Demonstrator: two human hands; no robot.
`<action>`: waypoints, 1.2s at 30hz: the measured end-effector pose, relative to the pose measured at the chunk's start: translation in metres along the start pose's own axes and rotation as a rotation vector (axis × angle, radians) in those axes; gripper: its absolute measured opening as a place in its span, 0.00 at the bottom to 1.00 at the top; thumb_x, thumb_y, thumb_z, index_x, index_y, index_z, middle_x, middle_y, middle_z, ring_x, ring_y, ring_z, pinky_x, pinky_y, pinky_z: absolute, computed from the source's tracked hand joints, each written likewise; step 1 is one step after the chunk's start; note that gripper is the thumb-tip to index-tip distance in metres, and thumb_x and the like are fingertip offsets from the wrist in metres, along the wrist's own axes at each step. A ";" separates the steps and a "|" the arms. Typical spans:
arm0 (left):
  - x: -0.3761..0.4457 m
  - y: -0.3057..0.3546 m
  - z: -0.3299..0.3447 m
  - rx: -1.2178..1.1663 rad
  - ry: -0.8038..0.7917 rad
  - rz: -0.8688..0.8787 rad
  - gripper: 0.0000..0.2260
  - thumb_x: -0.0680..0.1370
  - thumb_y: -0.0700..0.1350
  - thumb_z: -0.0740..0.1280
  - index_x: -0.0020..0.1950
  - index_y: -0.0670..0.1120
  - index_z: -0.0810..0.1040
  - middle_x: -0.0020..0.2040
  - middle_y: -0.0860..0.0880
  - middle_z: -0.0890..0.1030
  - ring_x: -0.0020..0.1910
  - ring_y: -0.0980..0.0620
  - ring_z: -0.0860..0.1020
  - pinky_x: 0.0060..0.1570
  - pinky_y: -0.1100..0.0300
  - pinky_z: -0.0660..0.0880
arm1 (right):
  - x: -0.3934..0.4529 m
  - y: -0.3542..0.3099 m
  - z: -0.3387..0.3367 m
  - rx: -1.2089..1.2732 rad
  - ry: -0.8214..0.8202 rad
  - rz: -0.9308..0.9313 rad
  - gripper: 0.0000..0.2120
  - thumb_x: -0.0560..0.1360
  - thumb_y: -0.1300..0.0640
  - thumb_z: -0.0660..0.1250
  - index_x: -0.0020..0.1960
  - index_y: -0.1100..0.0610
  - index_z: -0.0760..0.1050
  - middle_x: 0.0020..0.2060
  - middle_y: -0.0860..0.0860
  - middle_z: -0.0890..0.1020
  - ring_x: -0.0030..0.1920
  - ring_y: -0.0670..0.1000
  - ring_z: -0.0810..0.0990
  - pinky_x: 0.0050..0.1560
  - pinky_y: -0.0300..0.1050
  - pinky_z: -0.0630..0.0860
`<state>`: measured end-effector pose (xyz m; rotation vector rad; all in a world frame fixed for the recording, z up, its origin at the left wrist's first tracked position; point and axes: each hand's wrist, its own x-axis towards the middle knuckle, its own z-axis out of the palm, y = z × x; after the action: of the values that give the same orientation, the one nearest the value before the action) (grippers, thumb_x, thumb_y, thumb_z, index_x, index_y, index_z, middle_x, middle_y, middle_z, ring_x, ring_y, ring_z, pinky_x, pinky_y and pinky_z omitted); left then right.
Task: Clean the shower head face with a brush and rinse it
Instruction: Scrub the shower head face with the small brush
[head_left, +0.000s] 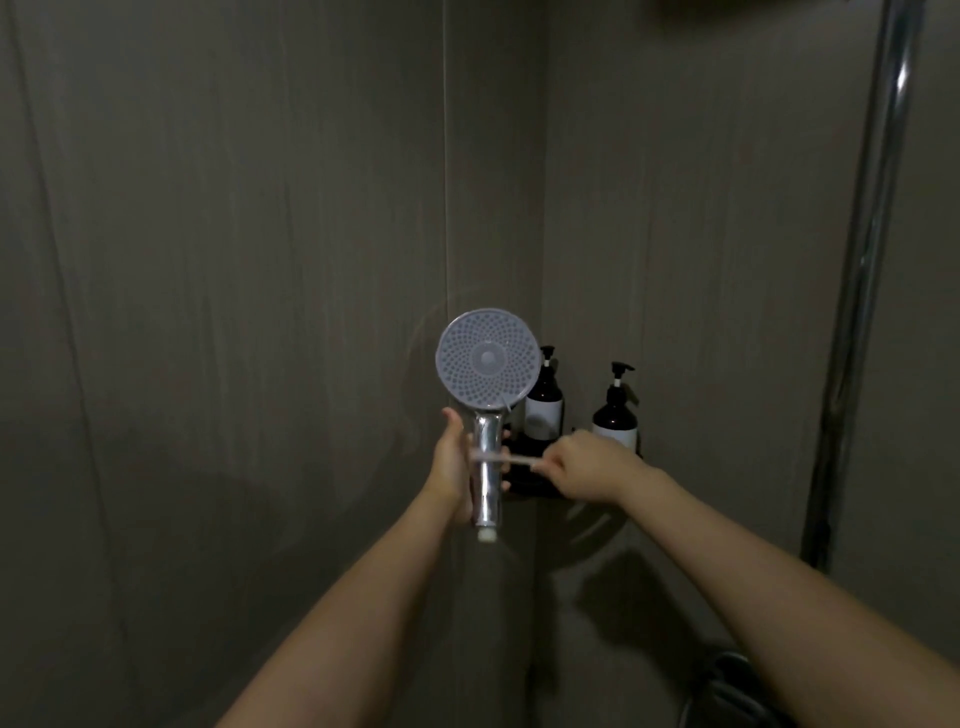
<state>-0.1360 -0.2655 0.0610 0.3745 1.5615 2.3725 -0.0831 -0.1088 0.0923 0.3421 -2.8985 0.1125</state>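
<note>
A chrome hand shower (487, 483) stands upright in the middle of the view, its round pale face (488, 358) with many small nozzles turned toward me. My left hand (457, 457) grips its handle from behind. My right hand (582, 467) pinches the end of a thin pale brush (511, 458), which lies level across the chrome handle, below the face. The brush head is blurred, near my left fingers. No hose shows at the handle's white lower end.
Two dark pump bottles (543, 400) (616, 410) stand on a dark corner shelf (524, 480) just behind my hands. A chrome riser pipe (872, 260) runs up the right wall. Chrome hose loops (727, 686) show at the bottom right. Grey tiled walls meet in the corner.
</note>
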 end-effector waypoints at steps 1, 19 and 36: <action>-0.001 0.002 0.000 -0.019 -0.018 -0.007 0.35 0.77 0.67 0.41 0.49 0.41 0.76 0.37 0.44 0.75 0.34 0.50 0.73 0.36 0.58 0.70 | -0.003 -0.001 0.005 -0.032 -0.068 -0.038 0.15 0.79 0.46 0.55 0.36 0.49 0.70 0.34 0.49 0.75 0.36 0.50 0.74 0.42 0.47 0.73; 0.002 -0.004 0.003 0.063 0.083 -0.003 0.16 0.82 0.50 0.51 0.45 0.43 0.73 0.33 0.47 0.73 0.31 0.52 0.70 0.33 0.59 0.68 | -0.022 0.004 0.018 -0.256 -0.086 -0.203 0.21 0.80 0.44 0.52 0.50 0.56 0.78 0.40 0.54 0.79 0.40 0.51 0.75 0.41 0.43 0.67; 0.005 -0.004 0.000 0.031 0.115 0.013 0.17 0.82 0.52 0.50 0.44 0.44 0.72 0.33 0.48 0.71 0.30 0.53 0.69 0.31 0.60 0.66 | -0.028 -0.001 0.022 -0.459 0.060 -0.359 0.23 0.80 0.42 0.49 0.55 0.55 0.76 0.46 0.56 0.81 0.47 0.56 0.80 0.41 0.46 0.67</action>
<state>-0.1401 -0.2622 0.0576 0.2600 1.6516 2.4217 -0.0613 -0.1059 0.0650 0.7389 -2.6435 -0.5765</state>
